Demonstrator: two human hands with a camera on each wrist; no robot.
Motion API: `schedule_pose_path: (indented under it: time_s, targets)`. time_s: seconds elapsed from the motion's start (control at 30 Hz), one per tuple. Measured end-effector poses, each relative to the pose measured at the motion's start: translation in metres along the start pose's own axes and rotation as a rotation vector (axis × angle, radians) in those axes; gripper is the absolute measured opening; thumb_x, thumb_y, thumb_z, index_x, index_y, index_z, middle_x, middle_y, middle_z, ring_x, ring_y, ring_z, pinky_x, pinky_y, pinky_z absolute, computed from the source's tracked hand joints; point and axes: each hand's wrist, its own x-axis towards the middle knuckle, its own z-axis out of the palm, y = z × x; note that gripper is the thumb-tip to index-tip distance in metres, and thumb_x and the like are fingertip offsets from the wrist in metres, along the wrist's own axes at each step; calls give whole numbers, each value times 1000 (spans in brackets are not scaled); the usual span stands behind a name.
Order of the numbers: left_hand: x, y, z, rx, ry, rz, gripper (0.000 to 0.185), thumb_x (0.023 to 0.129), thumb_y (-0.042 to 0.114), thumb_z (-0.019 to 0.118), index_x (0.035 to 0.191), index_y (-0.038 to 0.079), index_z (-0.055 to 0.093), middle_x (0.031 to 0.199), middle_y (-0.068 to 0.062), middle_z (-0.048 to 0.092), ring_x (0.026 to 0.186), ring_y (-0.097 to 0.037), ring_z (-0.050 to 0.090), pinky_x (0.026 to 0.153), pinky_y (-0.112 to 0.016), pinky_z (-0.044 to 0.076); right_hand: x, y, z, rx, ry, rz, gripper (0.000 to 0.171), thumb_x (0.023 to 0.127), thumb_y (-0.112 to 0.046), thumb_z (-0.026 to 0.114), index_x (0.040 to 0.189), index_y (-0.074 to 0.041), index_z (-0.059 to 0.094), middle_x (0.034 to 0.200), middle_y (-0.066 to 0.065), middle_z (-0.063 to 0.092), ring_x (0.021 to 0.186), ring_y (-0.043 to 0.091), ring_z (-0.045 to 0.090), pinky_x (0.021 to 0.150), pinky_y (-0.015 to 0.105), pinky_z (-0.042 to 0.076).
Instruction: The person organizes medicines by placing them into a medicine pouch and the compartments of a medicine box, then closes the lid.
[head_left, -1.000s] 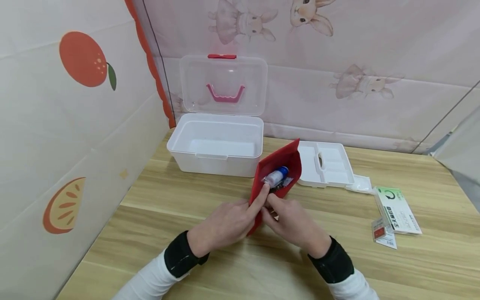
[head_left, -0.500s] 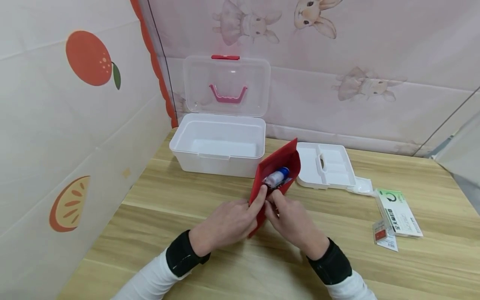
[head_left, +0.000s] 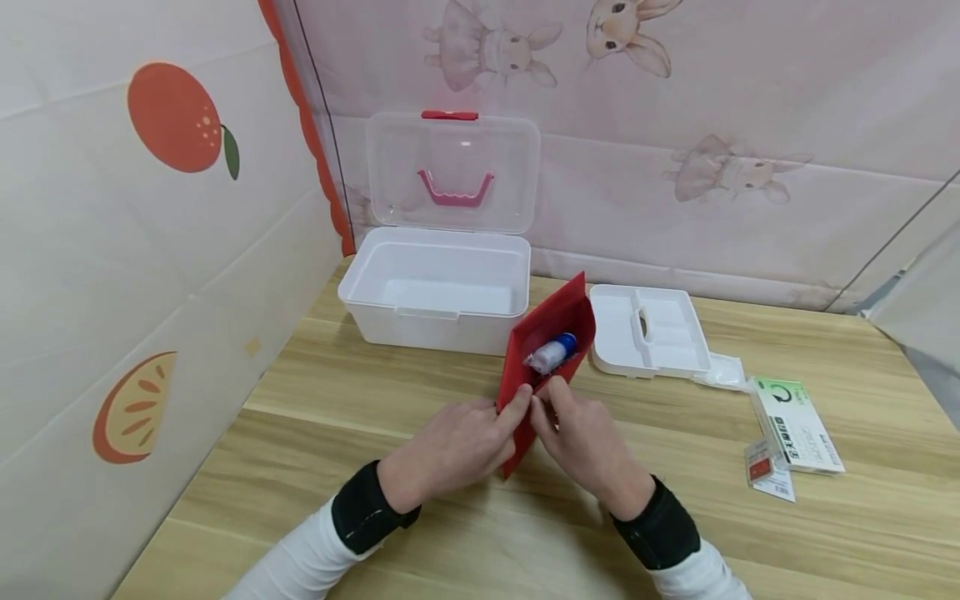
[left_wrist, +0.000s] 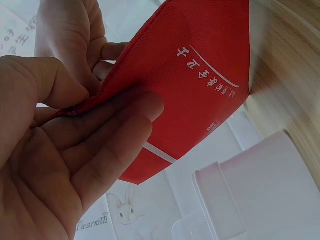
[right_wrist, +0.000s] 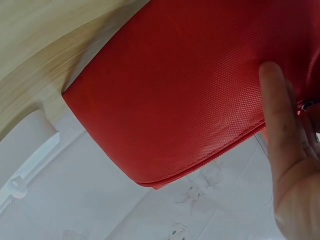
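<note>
Holding the red pouch (head_left: 546, 350) upright on the table (head_left: 375, 433), our left hand (head_left: 450, 446) and right hand (head_left: 585, 442) pinched its near opening edge from either side; its long axis ran away from us, the small bottle (head_left: 551, 352) lying inside.
</note>
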Motion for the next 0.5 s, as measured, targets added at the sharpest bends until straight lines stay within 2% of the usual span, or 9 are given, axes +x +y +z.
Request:
schedule_pose_path:
  time_s: [0.2, 0.5]
  targets:
    - [0, -1, 0, 6, 12, 5, 50, 91, 13, 68, 135, -5, 53, 59, 4, 51, 52, -5, 37, 48, -11, 27, 0, 0, 1, -7, 17, 19, 27, 85, -1, 76, 98, -4, 53, 78, 6, 69, 57, 10, 63, 62, 24, 56]
    - [0, -1, -1, 0, 8, -4, 50, 91, 14, 69, 136, -3, 53, 60, 4, 53, 52, -5, 39, 48, -11, 30, 0, 1, 2, -27, 29, 22, 27, 86, 0, 74, 99, -4, 51, 75, 5, 66, 55, 9, 60, 60, 23, 56]
